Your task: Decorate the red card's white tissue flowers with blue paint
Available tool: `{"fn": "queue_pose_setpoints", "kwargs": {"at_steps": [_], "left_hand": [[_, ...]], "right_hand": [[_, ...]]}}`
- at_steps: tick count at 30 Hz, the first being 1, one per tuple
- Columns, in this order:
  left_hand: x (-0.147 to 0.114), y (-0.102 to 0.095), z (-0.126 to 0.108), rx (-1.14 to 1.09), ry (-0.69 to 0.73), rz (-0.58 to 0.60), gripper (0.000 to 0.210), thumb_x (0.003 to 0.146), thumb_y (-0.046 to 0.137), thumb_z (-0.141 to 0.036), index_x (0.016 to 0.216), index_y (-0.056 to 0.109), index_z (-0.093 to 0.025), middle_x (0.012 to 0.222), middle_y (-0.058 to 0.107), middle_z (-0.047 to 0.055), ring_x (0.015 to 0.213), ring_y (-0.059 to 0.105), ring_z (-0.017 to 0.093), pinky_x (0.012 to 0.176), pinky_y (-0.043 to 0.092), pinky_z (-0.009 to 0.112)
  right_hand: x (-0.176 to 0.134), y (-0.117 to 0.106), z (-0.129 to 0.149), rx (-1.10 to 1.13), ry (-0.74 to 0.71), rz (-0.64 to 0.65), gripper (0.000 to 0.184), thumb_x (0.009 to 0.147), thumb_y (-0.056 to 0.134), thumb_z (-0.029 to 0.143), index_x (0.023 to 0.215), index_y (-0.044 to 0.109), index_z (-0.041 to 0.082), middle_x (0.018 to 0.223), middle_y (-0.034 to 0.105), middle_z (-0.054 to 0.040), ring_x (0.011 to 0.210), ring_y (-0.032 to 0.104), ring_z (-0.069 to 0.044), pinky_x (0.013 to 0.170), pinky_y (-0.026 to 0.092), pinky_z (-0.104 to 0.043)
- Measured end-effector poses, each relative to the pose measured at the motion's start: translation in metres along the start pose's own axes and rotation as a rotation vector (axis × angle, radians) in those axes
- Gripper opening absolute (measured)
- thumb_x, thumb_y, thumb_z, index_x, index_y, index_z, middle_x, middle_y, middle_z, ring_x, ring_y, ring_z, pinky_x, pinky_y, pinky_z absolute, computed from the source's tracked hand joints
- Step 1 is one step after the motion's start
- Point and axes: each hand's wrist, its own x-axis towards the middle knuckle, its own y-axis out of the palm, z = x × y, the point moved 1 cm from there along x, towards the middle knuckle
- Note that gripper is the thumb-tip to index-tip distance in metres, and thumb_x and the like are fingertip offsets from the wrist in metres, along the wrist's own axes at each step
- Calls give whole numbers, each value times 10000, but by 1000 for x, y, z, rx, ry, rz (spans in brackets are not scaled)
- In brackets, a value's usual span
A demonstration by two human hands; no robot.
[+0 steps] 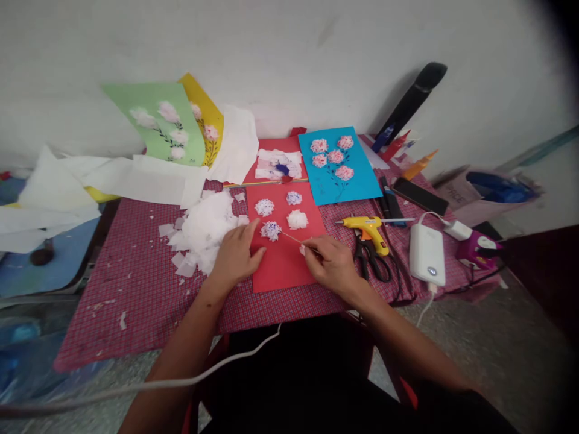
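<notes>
A red sheet of card (pixel 280 268) lies on the table with paper flowers on it: three specked with purple-blue and one plain white flower (pixel 297 219). My right hand (pixel 332 262) pinches a thin wooden stick (pixel 292 237). The stick's far tip meets the edge of the lower-left purple-specked flower (pixel 271 231). My left hand (pixel 236 253) lies at the card's left edge with thumb and fingers apart, close to that flower and holding nothing. Beside it is a heap of white tissue pieces (pixel 203 226). Above the card lies a white tissue with a purple-blue paint blot (pixel 283 167).
A blue card with pink flowers (pixel 341 166) lies behind on the right. A yellow glue gun (pixel 366 228), black scissors (pixel 371 262), a phone (pixel 420 196) and a white power bank (pixel 427 254) sit at right. A white cable (pixel 217 364) crosses in front. White sheets (pixel 154 178) lie at left.
</notes>
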Motion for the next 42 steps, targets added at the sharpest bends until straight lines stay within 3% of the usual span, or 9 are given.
{"fn": "queue_pose_setpoints", "kwargs": {"at_steps": [18,25,30,37,42], "left_hand": [[0,0,0,-16,-5,8,735,925,644,-328,1590,362,-198,1417,610,175,1310,584,357,1132,467,569],[-1,0,0,-15,-13,4,735,925,643,-336,1591,361,-202,1408,614,173,1298,587,355,1127,466,565],[-1,0,-1,-14,-19,12,733,925,646,-331,1585,374,-164,1415,610,185,1311,575,354,1139,459,544],[-1,-2,-2,-34,-17,12,736,934,637,-321,1601,347,-206,1422,607,166,1324,570,341,1133,453,549],[-1,-2,-3,-35,-20,12,742,929,637,-321,1601,348,-200,1415,608,172,1315,572,344,1130,454,549]], "right_hand": [[-5,3,-1,-21,30,44,157,952,595,155,1023,722,212,875,756,-63,776,698,-195,731,552,-335],[-4,-5,2,-29,55,-6,143,976,592,199,1018,726,221,844,758,-51,772,707,-190,729,555,-329],[-4,2,-4,-86,52,18,120,967,611,206,1009,723,216,855,758,-47,781,707,-193,728,550,-326],[-7,8,-7,-63,43,48,148,956,598,179,1011,729,221,854,759,-48,777,708,-195,730,556,-327],[-7,-4,2,-34,33,-28,135,966,612,187,1023,728,227,906,787,-60,813,735,-205,755,585,-343]]}}
